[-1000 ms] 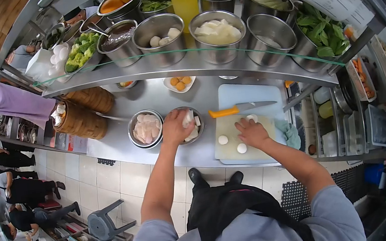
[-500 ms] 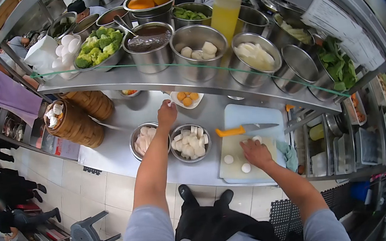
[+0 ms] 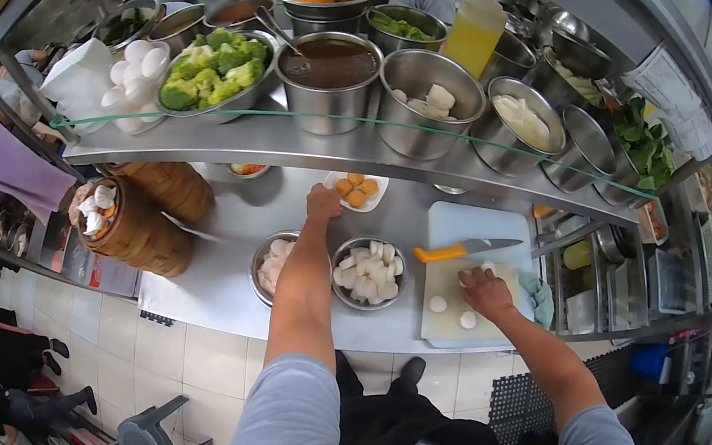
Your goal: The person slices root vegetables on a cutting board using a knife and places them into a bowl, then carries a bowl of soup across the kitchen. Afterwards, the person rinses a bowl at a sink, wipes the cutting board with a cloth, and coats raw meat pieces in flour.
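Note:
My left hand (image 3: 323, 202) is closed at the left edge of a white plate (image 3: 381, 185), seemingly gripping its rim; the fingertips are partly hidden. Several round orange-yellow balls (image 3: 356, 189) lie on that plate. My right hand (image 3: 484, 293) bends its fingers over a white round piece (image 3: 488, 267) on the pale cutting board (image 3: 439, 332). Two more white discs (image 3: 452, 313) lie beside that hand. Above them rests a knife with a yellow handle (image 3: 440, 253). A steel bowl of thick white pieces (image 3: 368, 273) stands between my arms. Pale pinkish meat (image 3: 275, 262) fills another bowl, partly behind my left forearm.
Overhead, a steel shelf (image 3: 271, 148) carries broccoli (image 3: 213, 67), eggs (image 3: 135, 71), brown sauce (image 3: 328, 63) and several steel pots. Bamboo steamers (image 3: 141, 232) stand at the left. A green cloth (image 3: 536, 295) lies by the board. A grey stool (image 3: 153, 437) is on the floor.
The camera view has shifted, so the counter sits further right. My left hand stays by the plate. My right fingers have drawn in slightly over the white piece.

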Demonstrator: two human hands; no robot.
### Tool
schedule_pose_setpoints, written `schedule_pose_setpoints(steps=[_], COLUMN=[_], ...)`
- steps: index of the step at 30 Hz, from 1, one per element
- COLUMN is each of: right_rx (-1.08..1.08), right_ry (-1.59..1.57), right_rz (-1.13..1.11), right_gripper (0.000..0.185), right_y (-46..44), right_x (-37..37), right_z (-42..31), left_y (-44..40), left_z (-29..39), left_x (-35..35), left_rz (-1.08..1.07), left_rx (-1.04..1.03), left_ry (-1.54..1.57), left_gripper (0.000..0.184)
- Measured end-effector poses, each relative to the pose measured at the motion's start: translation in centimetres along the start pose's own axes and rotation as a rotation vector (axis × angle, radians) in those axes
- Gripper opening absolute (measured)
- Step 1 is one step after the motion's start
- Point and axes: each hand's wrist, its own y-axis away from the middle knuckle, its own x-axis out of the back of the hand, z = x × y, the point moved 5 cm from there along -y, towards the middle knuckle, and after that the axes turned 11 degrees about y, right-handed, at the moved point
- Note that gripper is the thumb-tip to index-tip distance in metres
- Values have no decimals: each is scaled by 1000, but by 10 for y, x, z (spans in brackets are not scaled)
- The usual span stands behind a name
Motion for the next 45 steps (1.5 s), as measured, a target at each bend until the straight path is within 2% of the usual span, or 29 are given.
schedule_pose_setpoints(steps=[3,5,6,8,9,10,13,14,15,16,17,19,20,22,24,26,28,30,32,33,35,40,42,45], right_rx=[0,-21,3,-21,-30,-34,-43,-120,-142,-117,-125,-159,-120,94,338,408,600,844,924,852,630,473,457,479], right_ry=[-1,-11,-20,-40,-62,-72,-210,-202,-233,-300,-336,-492,-506,-714,-953,-932,-1058,-936,-538,-380,-256,-261,-301,-389], right_rz=[-46,-62,-53,-40,-87,-35,15,-22,-25,51,171,292,309,432,411,-3,-158,-198,-647,-884,-1170,-1400,-1441,-1376], right_gripper=[44,44,44,45,48,48,54,56,55,54,49,41,41,32,25,22,22,24,37,37,37,37,37,37], right_y=[-2,-1,2,1,0,1,3,1,-2,-5,-7,-6,-10,-9,-5,2,12,17,13,23,36,42,37,11], right_x=[3,-1,-1,-1,0,-4,-33,-34,-25,-13,-2,34,50,88,120,135,114,48,-85,-97,-82,-32,-19,-2], right_z=[0,1,-1,2,2,4,13,11,9,6,0,-19,-41,-88,-157,-228,-299,-358,-415,-431,-455,-552,-598,-689], left_y=[27,51,68,111,136,164,231,252,272,320,372,429,459,515,565,607,638,662,694,708,739,831,873,926], left_z=[24,37,39,58,63,67,37,12,-11,-7,5,-35,-52,-88,-126,-164,-204,-244,-261,-275,-300,-365,-384,-418], left_x=[24,40,51,77,93,108,155,170,190,205,221,253,267,287,307,327,349,375,405,423,461,553,587,637], left_rz=[-6,-56,-29,-44,3,31,82,136,264,253,299,372,456,592,722,843,937,1026,1081,1119,1184,1328,1446,1637], left_rx=[-19,-122,-117,-238,-236,-230,-209,-301,-385,-140,-146,-168,-124,-70,-15,23,11,8,-10,-20,-39,-36,19,32], left_ry=[-31,129,127,183,178,216,157,186,-6,187,182,141,184,301,406,472,532,570,606,618,738,799,745,807], left_gripper=[26,25,25,24,24,24,23,24,26,25,25,26,27,27,28,28,28,27,26,25,26,24,24,21])
